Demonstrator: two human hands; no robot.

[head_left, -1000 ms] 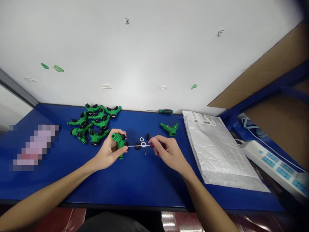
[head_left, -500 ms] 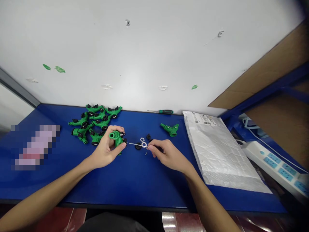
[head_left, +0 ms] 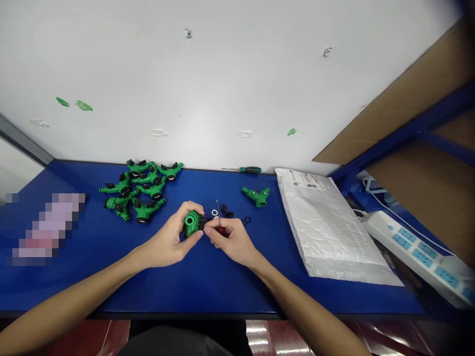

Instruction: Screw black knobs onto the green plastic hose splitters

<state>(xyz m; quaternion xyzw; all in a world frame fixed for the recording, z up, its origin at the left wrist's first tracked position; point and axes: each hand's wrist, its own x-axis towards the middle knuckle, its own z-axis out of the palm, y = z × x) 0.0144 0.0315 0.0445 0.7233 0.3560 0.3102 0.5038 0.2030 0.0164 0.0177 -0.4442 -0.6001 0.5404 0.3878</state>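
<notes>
My left hand [head_left: 172, 240] is closed round a green connector [head_left: 191, 223] with black parts on its right side. Against those black parts are the fingertips of my right hand [head_left: 233, 242], which also grips a screwdriver [head_left: 218, 210] with a dark red handle, its shaft pointing up. Whether the right fingertips pinch something small cannot be made out. Just behind the right hand lie a white ring [head_left: 214, 212], a black knob [head_left: 224, 208] and black rings [head_left: 247, 220].
Several green connectors [head_left: 146, 210] are grouped at the back left. Another green connector [head_left: 258, 196] lies right of centre, near a green-handled screwdriver [head_left: 250, 169]. On the right are a white padded bag [head_left: 334, 227] and a power strip [head_left: 419, 254]. A blurred-out item [head_left: 50, 225] lies far left.
My right hand has moved left to the connector, and its screwdriver has swung from pointing left to pointing up. The left hand has shifted slightly right, turning the connector.
</notes>
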